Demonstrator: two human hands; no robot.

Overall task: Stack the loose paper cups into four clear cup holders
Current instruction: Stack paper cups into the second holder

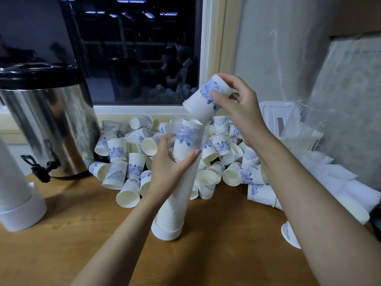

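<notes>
clear cup holder (175,195): upright, nearly full | blue-print paper cup (203,102): inverted above | loose cups (132,157): piled behind

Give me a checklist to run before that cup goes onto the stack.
1. Grip of right hand on cup: ok.
2. Mouth of cup faces stack: ok.
3. Line of cup with stack: not ok, cup tilted.
4. Hold of left hand on holder: ok.
5. Base of holder on table: ok.
6. Room left in holder: cannot tell.
</notes>
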